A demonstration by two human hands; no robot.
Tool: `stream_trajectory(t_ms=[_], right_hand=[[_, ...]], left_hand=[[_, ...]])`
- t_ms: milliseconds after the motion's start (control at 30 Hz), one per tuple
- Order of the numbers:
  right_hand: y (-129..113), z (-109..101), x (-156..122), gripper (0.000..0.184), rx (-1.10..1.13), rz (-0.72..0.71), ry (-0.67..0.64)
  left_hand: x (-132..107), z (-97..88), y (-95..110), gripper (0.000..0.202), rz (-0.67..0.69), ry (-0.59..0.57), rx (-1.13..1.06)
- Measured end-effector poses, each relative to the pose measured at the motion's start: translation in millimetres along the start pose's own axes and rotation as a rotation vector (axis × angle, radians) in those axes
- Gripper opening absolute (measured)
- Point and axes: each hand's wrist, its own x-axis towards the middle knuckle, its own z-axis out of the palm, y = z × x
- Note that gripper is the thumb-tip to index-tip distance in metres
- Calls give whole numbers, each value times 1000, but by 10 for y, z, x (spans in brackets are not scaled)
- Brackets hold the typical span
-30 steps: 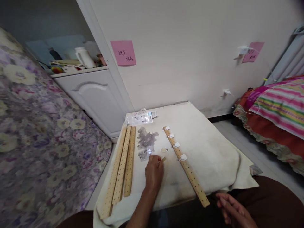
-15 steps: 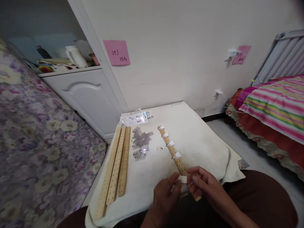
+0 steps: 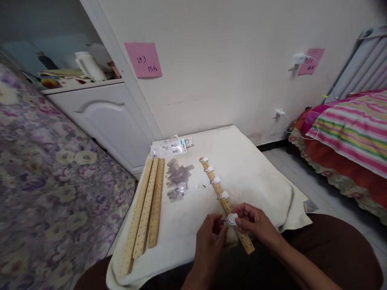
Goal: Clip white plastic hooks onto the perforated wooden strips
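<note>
A perforated wooden strip [image 3: 217,190] lies slanted across the white cloth-covered table [image 3: 256,177], with several small white hooks stuck along its far half. Over its near part, my right hand [image 3: 254,223] pinches a small white hook [image 3: 232,219] against the strip. My left hand [image 3: 210,239] is curled beside it, fingertips touching the same hook. One loose white hook [image 3: 201,186] lies on the cloth left of the strip.
Three more perforated wooden strips [image 3: 148,203] lie side by side at the table's left. Clear plastic bags of hooks [image 3: 177,177] and a packet [image 3: 169,149] sit beyond. A floral bed is on the left, a striped bed [image 3: 347,133] on the right, a white cabinet [image 3: 105,117] behind.
My left hand came back from the loose hooks to the near end of the slanted strip, and my right hand rose to meet it. Both now hold a white hook on the strip.
</note>
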Motion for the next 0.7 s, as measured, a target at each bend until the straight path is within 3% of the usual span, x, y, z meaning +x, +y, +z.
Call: stream_trajectory(t_ms=[67,167,400,700], right_hand=[[21,-54,62,26,-31,11,-29],[62,-115,156,26,-68,41,-43],[137,-186,271,14,-391,-94,110],[253,-172,325,15,-552,-113,153]], left_hand=[[48,43,-25,15,-24,-70,19],[136,118,-113,15,-31,-71,56],[273,214,-255,15,47,-90,196],[317,230,-273,14,80,-89,207]])
